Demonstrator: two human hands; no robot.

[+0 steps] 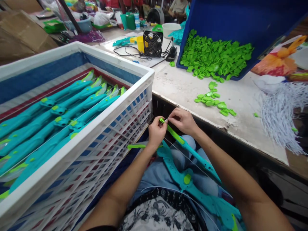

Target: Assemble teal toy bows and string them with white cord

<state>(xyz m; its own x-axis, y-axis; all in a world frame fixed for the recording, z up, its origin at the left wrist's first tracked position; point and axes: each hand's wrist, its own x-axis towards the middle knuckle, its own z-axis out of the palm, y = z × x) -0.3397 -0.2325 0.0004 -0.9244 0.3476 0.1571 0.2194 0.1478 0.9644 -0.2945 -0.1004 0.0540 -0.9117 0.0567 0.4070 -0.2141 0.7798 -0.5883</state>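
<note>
My left hand (157, 131) is closed around the bright green end (176, 135) of a teal toy bow limb (201, 160). Close beside it, the fingertips of my right hand (183, 120) pinch the end of a thin white string (166, 120) at that green tip. Another teal toy bow piece (174, 171) with a green patch lies across my lap, and its green end pokes out left of my left wrist. A long stretch of white string runs down over my legs. My fingers partly hide the tip.
At my left stands a white plastic crate (144, 77) holding several teal bows. A tipped blue bin (221, 19) spills green pieces (216, 59) onto the table (173, 86). White strings (281, 112) lie at the right. Further back are a black fan (152, 44) and a soldering-iron-like stand (171, 53).
</note>
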